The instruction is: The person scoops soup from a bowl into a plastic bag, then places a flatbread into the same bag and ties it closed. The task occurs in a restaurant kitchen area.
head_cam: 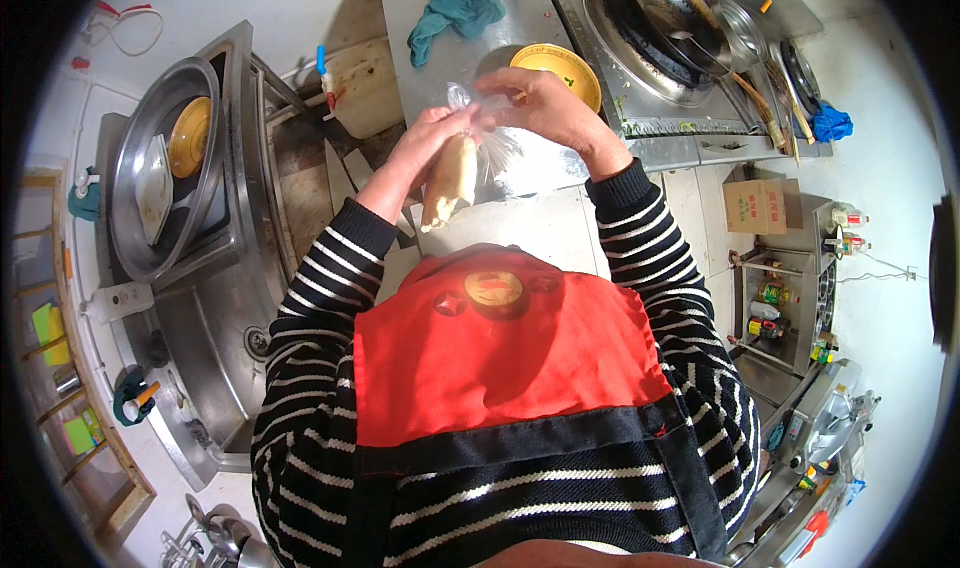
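Observation:
My left hand (429, 142) grips the gathered neck of a clear plastic bag (496, 151) above the front edge of the steel counter (525, 164). A long, pale yellow piece of food (452, 174) hangs below that hand; its exact kind is unclear, and whether it lies inside the bag cannot be told. My right hand (551, 110) is bent over the bag's upper end, with thin film between its thumb and fingers. Just behind the right hand sits a yellow bowl (559, 56) with bits of green in it, partly hidden by the hand.
A crumpled teal cloth (457, 14) lies on the counter's far part. To the right, a wok (679, 16) rests by the stove. At left, a large metal basin (124, 185) holding dishes stands over the sink (217, 350). A cardboard box (754, 206) sits on the right-hand rack.

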A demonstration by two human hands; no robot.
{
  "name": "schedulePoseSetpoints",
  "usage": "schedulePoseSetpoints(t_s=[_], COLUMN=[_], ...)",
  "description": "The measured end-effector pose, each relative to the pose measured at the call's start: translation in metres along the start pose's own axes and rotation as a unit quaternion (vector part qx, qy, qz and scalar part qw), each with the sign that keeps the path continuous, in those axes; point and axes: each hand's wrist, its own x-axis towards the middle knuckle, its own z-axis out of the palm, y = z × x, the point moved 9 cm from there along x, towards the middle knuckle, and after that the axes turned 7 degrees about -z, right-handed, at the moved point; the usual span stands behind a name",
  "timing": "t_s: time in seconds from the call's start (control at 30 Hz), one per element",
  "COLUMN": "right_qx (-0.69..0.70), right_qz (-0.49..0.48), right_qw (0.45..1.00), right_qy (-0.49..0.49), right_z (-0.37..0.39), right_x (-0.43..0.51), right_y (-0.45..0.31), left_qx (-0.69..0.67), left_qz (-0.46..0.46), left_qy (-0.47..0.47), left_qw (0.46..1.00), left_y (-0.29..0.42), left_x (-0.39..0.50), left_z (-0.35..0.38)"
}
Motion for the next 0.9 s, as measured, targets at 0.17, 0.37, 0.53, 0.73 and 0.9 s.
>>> schedulePoseSetpoints(t_s=[0.17,0.37,0.53,0.73,0.9], right_qx=[0.076,0.275,0.265,0.238,0.330], right_qz=[0.062,0.108,0.138,0.133,0.193], right_qw=[0.995,0.951,0.954,0.961,0.924], right_qy=[0.016,0.092,-0.018,0.042,0.002], right_z=[-0.004,-0.006,0.036,0.039,0.044], right_x=[-0.015,-0.026,-0.026,-0.021,-0.032], right_y=[0.016,0.038,0.046,0.064,0.068], left_qx=[-0.011,0.021,0.074,0.186,0.373], left_qz=[-0.058,-0.038,-0.004,0.128,0.196], left_qy=[0.017,-0.021,-0.020,-0.011,0.102], left_qw=[0.998,0.999,0.997,0.974,0.901], left_y=[-0.001,0.017,0.026,0.037,0.043], left_x=[-0.006,-0.010,-0.007,-0.001,0.001], left_z=[-0.010,-0.004,-0.004,0.001,0.001])
